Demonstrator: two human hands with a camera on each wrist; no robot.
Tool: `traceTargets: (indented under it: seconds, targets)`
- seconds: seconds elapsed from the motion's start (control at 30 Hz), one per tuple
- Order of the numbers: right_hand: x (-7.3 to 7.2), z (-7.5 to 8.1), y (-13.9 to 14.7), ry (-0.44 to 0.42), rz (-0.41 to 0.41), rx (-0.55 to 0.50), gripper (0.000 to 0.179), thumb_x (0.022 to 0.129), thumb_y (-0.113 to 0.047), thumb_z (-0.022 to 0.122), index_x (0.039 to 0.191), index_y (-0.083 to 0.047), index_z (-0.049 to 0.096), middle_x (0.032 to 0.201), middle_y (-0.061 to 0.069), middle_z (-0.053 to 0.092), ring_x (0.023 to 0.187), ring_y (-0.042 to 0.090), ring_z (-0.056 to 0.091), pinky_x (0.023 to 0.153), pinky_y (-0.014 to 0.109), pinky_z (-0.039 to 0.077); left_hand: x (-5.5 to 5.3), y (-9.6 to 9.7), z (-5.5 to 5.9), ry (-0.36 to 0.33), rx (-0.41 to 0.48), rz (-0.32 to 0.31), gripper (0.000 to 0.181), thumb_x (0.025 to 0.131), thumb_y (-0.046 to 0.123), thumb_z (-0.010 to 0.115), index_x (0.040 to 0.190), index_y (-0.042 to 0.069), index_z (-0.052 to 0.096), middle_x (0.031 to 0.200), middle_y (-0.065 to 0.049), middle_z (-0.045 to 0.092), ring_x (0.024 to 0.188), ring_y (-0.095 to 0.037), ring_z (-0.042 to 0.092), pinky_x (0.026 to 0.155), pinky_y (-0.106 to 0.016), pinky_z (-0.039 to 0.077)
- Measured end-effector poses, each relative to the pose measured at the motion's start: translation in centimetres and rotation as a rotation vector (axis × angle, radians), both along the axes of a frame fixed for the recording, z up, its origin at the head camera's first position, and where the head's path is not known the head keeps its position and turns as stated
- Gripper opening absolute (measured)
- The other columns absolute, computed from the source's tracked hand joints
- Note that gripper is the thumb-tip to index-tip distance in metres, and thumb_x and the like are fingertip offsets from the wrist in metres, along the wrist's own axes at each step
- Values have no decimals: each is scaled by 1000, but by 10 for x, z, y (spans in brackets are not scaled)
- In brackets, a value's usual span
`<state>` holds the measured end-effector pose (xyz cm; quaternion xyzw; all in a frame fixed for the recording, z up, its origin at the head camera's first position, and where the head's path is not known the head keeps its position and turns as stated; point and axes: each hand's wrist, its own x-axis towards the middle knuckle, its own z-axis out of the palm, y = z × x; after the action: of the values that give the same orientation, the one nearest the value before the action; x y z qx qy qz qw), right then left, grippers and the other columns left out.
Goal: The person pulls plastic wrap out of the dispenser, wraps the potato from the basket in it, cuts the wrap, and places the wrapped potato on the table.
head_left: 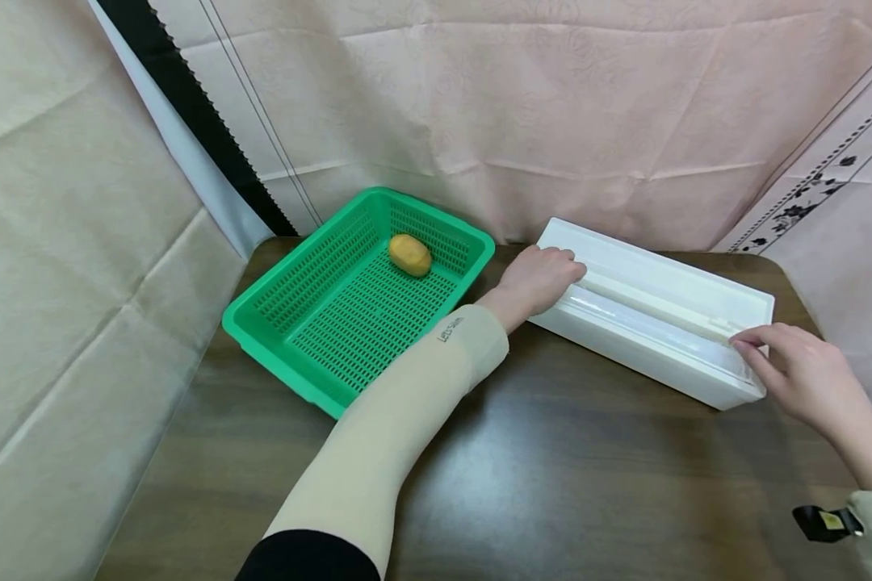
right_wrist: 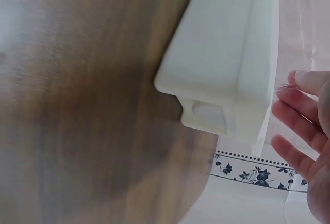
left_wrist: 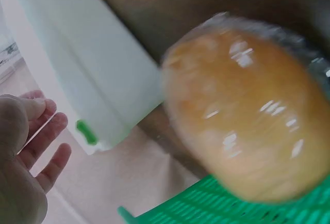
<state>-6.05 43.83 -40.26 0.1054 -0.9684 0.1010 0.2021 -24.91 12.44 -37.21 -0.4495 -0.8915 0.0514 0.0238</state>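
A long white cling film dispenser [head_left: 618, 351] stands at the back right, lid raised, a roll [head_left: 654, 300] showing inside. At its left end my left hand [head_left: 541, 278] pinches the edge of the clear film [head_left: 661, 335], thumb against index finger. My right hand [head_left: 807, 371] pinches the film at the right end, with a glint of it at the fingertips [right_wrist: 289, 85]. A potato [left_wrist: 247, 115] wrapped in clear film looms close in the left wrist view; in the head view my left arm hides that spot. Another potato [head_left: 410, 255] lies in the green basket [head_left: 312, 395].
The green basket is left of the dispenser, partly behind my left sleeve [head_left: 407, 420]. Dark wooden table [head_left: 552, 484] extends in front. Cloth curtains [head_left: 516, 97] hang right behind the table and along its left. A green tab [left_wrist: 86, 132] sits at the dispenser's end.
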Motion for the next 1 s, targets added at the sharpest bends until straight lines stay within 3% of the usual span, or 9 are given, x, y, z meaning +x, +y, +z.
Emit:
traceTargets:
  seconds: [0.1,0.2,0.3,0.37,0.5,0.6,0.77,0.83,1.0]
  targets:
    - [-8,5,4,-15,-16,-18,4,97,-2,72,97,-4,75,91,19,77,71,32,67,67,41,44,-4,2,8,-42,34,22,30,109,2,46,96,23,64,100,6,62,95,-10,57,83,-29,47]
    - [-17,11,7,-8,-33,-40,6,96,-3,72,95,-7,76,85,15,77,70,-4,60,65,32,42,-7,5,18,-85,61,42,32,107,0,44,84,22,51,88,6,48,86,-11,43,75,-28,40]
    - [-24,19,8,-14,-41,-68,8,96,-1,70,94,-7,75,82,14,77,76,-31,41,64,23,40,-11,8,30,-111,66,56,30,106,0,45,86,21,54,88,7,48,86,-9,43,75,-27,40]
    - [-27,27,8,-23,-41,-79,9,97,1,68,94,-5,75,82,15,77,79,-37,34,62,20,39,-13,8,39,-128,58,62,30,106,0,47,95,21,65,94,9,57,89,-8,49,77,-27,45]
    - [-28,43,7,-29,-50,-99,10,98,3,67,96,-2,75,77,-14,73,76,-37,36,60,16,36,-16,6,59,-178,43,90,34,107,0,50,117,22,74,115,10,68,103,-9,59,87,-28,50]
    - [-29,53,6,-48,-57,-153,8,100,6,66,98,4,73,80,-39,56,77,-36,37,59,11,35,-18,2,74,-214,46,106,37,107,-1,49,121,23,73,122,11,68,107,-9,59,89,-29,51]
    - [-32,66,8,-33,-15,-321,11,104,8,59,101,14,68,87,-48,49,77,-29,46,68,-1,35,-20,0,99,-243,79,92,30,105,1,51,109,22,73,113,8,67,105,-10,57,87,-28,48]
    - [-34,69,9,17,30,-391,15,103,10,57,95,7,69,87,-47,54,77,-26,51,71,-2,37,-21,1,108,-241,93,77,27,104,2,51,102,22,70,106,8,64,102,-10,55,85,-26,45]
    - [-35,78,13,111,81,-586,45,102,9,56,96,-35,68,86,-41,66,78,-22,61,75,0,40,-22,3,127,-224,120,45,29,100,-3,45,93,21,60,96,7,52,94,-9,46,78,-24,39]
